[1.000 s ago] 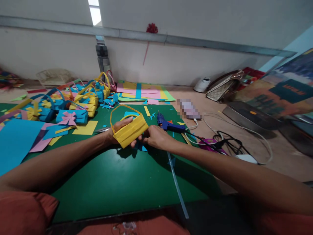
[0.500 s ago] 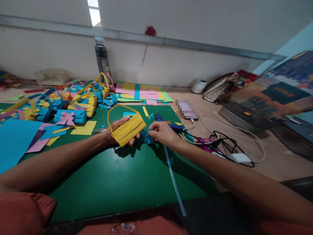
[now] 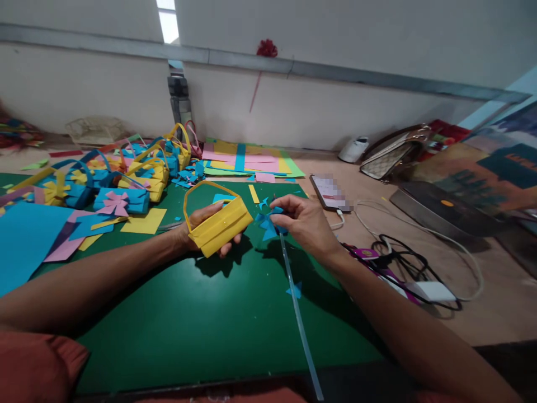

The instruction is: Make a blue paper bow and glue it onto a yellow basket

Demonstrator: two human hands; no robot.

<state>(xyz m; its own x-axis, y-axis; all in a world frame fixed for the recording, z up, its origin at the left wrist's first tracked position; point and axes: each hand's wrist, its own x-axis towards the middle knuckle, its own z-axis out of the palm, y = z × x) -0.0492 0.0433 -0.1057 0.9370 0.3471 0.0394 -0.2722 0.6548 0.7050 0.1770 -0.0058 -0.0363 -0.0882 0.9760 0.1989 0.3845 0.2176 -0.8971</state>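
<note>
My left hand (image 3: 203, 219) is wrapped round a small yellow paper handbag (image 3: 222, 226), tilted with its handle arching up at the left. Between the thumb and fingers of my right hand (image 3: 304, 221) is a blue paper bow (image 3: 267, 224), just right of the handbag and apart from it. A long clear glue stick (image 3: 298, 319) runs from beneath my right hand towards the front edge of the green board (image 3: 168, 330). The glue gun is mostly hidden behind that hand. A blue paper scrap (image 3: 297, 289) lies by the glue stick.
Finished paper handbags (image 3: 121, 198) in several colours crowd the left back. Coloured paper sheets (image 3: 251, 159) lie behind, with a large blue sheet (image 3: 29, 240) at left. On the right are a phone (image 3: 329, 193), tangled cables (image 3: 403, 257), a purse (image 3: 392, 159) and a white adapter (image 3: 432, 291).
My right hand has lifted the blue bow from the board and turned, moving slightly right and up. The handbag stays in my left hand almost unmoved. The view has shifted a little.
</note>
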